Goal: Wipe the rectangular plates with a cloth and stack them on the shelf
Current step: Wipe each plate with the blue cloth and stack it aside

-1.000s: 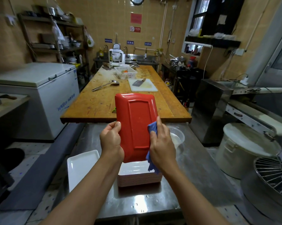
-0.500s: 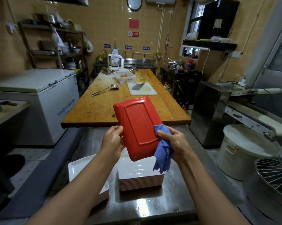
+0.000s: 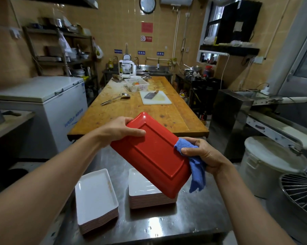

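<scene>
A red rectangular plastic plate [image 3: 154, 154] is held in the air above the steel worktop [image 3: 193, 214], tilted, its underside facing the camera. The left hand [image 3: 120, 129] grips its far upper corner – thumb across the back, fingers curled behind the rim. The right hand [image 3: 205, 156] pinches a blue terry cloth [image 3: 196, 169] against the plate's right edge, the cloth's tail hanging down. Below, two stacks of white-faced rectangular plates stand on the worktop – the left stack [image 3: 96, 200] apart, the right stack [image 3: 145, 193] partly hidden by the red plate.
</scene>
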